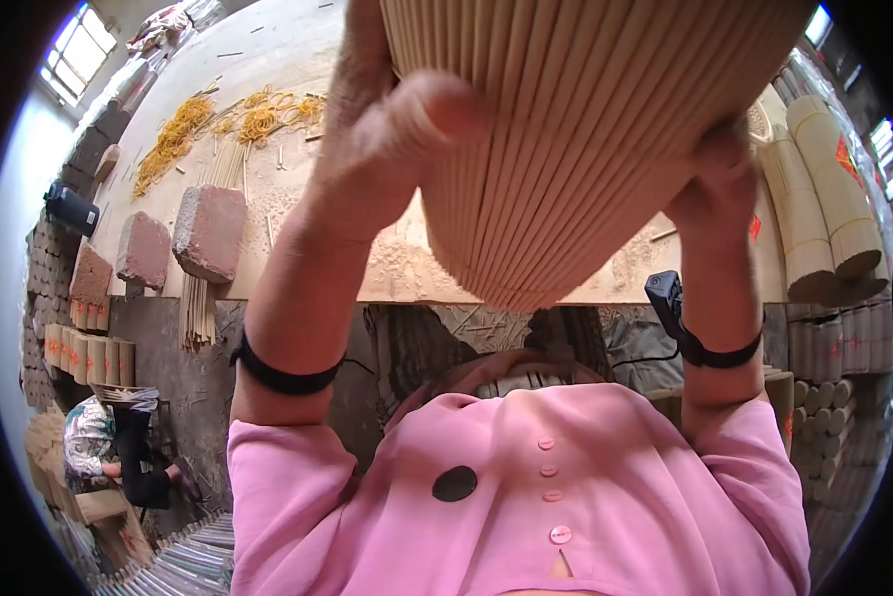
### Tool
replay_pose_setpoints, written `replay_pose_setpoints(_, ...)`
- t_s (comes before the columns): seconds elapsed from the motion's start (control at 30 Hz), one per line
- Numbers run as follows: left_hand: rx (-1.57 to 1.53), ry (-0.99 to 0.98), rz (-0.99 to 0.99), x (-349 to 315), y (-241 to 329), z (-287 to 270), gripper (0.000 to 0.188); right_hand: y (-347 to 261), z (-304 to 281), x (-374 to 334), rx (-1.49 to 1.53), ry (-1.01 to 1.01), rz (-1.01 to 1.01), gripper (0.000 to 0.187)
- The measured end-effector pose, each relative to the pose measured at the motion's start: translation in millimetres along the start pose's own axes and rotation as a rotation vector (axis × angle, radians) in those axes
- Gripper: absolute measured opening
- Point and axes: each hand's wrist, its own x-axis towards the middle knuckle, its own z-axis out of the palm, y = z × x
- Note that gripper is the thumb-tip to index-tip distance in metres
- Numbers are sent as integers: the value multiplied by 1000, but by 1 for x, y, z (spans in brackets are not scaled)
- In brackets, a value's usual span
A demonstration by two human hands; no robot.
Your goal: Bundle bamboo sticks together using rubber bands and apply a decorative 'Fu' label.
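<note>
A large bundle of thin wooden sticks (556,149) is held up close in front of me, over the table, its top running out of view. My left hand (397,129) grips it on the left side, the thumb slightly blurred against the sticks. On the other side my right hand (720,174) holds the bundle, its fingers partly hidden behind it. The lower end of the bundle narrows toward me near the front edge of the pale wooden table (407,268), which is strewn with sawdust and bits of stick.
Yellow rubber bands (173,144) lie at the back left. A reddish brick (210,233) weighs down loose sticks (197,313) that overhang the edge; another brick (144,248) sits beside it. Tied stick bundles (809,214) lie at the right. Another person (119,447) sits at lower left.
</note>
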Motion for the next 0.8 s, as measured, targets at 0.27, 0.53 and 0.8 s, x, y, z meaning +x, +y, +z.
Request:
replay_pose_setpoints(0.27,-330,152,-176,-11,-12,11,130,54,20,-19,-373,285,-56,121)
replay_pose_setpoints(0.53,-322,119,-102,-10,-26,19,129,30,45,4,-425,167,-27,117)
replay_pose_setpoints(0.8,-287,62,3,4,13,26,128,-3,70,4,-459,152,-121,113)
